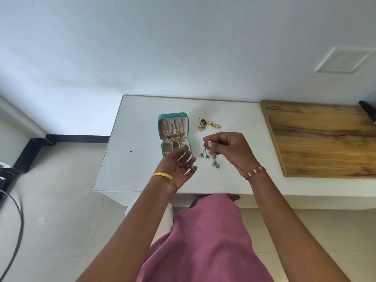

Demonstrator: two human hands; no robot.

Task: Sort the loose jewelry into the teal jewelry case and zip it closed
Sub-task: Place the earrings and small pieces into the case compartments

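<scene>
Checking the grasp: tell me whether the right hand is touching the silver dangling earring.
Touching. The head view shows the right hand pinching the top of the silver dangling earring, with its tassels hanging free above the white table.

One head-worn camera looks steeply down, close above the white table (142,169).
</scene>
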